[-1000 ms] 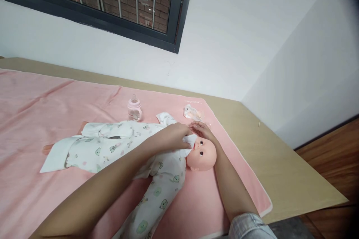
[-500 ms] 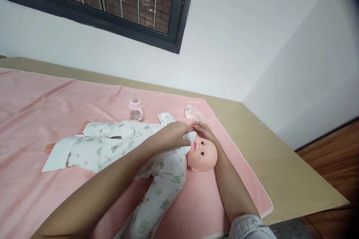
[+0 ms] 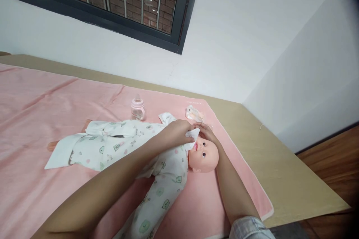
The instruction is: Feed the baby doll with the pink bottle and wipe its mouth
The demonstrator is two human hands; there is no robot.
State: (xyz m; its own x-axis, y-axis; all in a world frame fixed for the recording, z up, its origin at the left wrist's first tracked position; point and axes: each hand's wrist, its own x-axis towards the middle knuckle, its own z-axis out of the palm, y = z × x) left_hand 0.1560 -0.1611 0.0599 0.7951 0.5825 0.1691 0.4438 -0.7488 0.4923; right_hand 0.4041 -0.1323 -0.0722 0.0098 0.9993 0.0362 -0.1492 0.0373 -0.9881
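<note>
A baby doll (image 3: 204, 160) lies on its back, its bald head to the right, in white pajamas (image 3: 110, 145) with a green and pink animal print. At its neck, my left hand (image 3: 179, 133) pinches a white piece of cloth (image 3: 193, 134) whose corner stands up near the doll's mouth. I cannot tell whether this is the collar or a separate cloth. My right hand (image 3: 205, 132) rests along the far side of the doll's head, fingers stretched toward my left hand. Its fingertips are partly hidden.
A pink baby bottle (image 3: 138, 110) stands beyond the doll's body. A small clear packet (image 3: 194, 113) lies past my right hand. Under everything is a pink blanket (image 3: 36, 101) on a wooden-coloured tabletop (image 3: 280, 171). Behind are a white wall and a barred window (image 3: 146, 0).
The view has shifted slightly. Both hands stay at the doll's neck and head, and the white cloth's corner is lifted a little higher.
</note>
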